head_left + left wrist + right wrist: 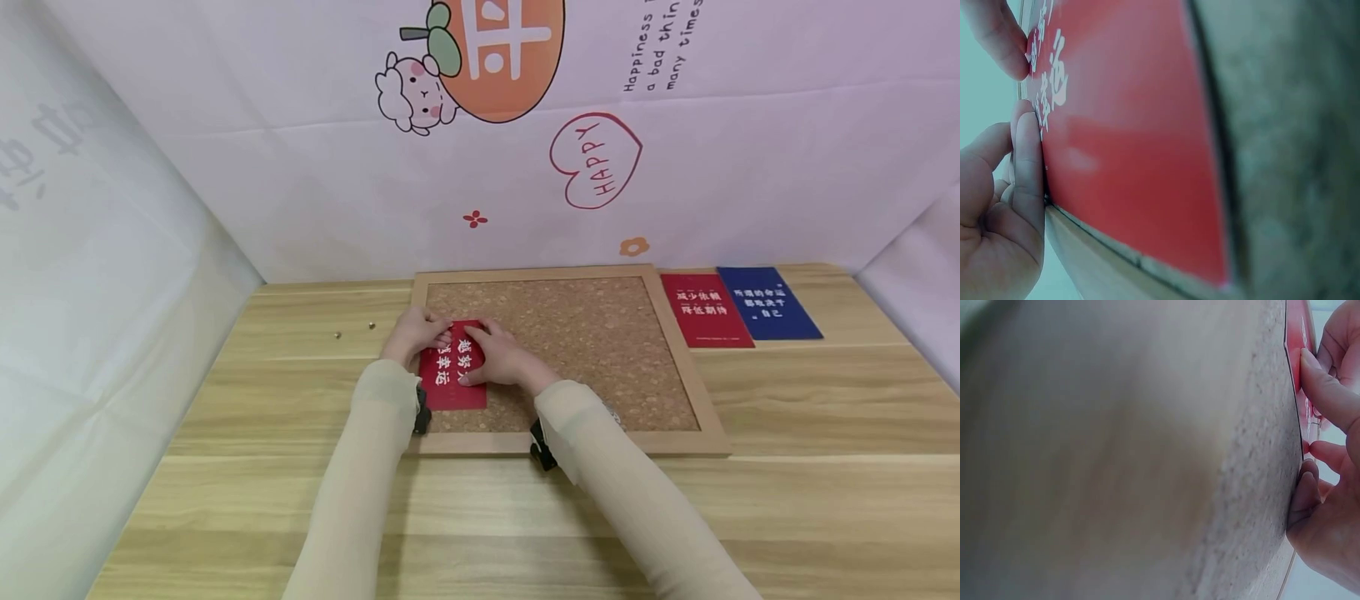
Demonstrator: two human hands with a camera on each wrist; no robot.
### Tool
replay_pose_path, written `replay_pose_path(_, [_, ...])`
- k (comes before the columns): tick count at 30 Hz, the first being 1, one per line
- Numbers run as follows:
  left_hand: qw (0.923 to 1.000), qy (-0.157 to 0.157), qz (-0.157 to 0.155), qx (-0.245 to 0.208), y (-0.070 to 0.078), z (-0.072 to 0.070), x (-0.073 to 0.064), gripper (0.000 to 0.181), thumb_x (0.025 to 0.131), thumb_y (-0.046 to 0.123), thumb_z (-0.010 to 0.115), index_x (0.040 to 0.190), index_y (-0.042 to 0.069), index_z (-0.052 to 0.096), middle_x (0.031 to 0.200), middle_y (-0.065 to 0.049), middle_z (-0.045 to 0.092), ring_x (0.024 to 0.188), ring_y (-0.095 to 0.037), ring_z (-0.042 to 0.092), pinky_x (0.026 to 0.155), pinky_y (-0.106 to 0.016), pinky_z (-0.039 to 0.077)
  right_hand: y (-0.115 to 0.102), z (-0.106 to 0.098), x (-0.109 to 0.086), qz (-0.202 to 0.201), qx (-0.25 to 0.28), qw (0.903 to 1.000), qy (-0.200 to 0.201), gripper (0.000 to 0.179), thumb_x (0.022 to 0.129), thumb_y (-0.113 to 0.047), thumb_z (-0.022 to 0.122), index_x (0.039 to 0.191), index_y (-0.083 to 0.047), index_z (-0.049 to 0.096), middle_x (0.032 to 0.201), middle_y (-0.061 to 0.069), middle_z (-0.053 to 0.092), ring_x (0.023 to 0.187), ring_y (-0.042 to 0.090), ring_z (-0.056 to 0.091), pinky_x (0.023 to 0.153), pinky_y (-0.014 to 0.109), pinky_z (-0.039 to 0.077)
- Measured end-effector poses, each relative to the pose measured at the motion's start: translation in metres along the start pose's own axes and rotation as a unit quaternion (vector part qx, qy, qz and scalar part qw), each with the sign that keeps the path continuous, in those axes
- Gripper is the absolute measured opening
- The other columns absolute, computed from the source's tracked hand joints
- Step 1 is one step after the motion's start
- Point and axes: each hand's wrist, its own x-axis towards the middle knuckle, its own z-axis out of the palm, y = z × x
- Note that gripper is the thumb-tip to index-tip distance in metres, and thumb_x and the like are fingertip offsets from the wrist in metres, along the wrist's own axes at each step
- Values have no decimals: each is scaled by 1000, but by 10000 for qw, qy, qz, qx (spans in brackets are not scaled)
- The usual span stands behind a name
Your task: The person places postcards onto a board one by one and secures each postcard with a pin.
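A red card [467, 394] with white characters lies on the left part of a framed corkboard [592, 350]. My left hand [411, 335] is at the card's upper left, its fingers along the edge in the left wrist view; whether the fingertips pinch anything is hidden. Over the card's right side arches my right hand [504, 357], thumb and index finger spread apart. In the right wrist view, the right thumb [1317, 378] presses the card's face. The right index finger touches the card's edge, while other fingers rest on the cork.
Two small metallic pins, one of them a pin [371, 325], lie on the wooden table [300, 400] left of the board. Beyond the board's right side are another red card [708, 321] and a blue card [772, 308]. A printed white cloth [337, 200] hangs behind.
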Motion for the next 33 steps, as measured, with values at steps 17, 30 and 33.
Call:
replay_pose_path(17, [9995, 81, -159, -269, -4, 2, 6, 33, 98, 15, 53, 115, -12, 61, 66, 1, 60, 53, 1, 58, 59, -14, 55, 2, 2, 1, -19, -45, 10000, 17, 86, 83, -32, 74, 152, -13, 26, 161, 14, 10, 148, 37, 13, 117, 54, 24])
replay_pose_path(30, [9993, 136, -171, -310, -3, 2, 6, 34, 98, 17, 53, 112, -13, 62, 60, 5, 57, 51, 1, 57, 55, -12, 52, 2, 2, 2, -12, 68, 10000, 30, 87, 83, -31, 74, 152, -13, 25, 161, 14, 9, 148, 38, 13, 117, 54, 25])
replay_pose_path(33, [9992, 134, -198, -330, -2, 2, 7, 34, 98, 17, 53, 112, -12, 62, 61, 5, 57, 51, 0, 57, 54, -12, 52, 3, 1, 2, -13, 86, 10000, 35, 87, 83, -31, 74, 152, -13, 25, 161, 15, 9, 148, 38, 13, 117, 55, 25])
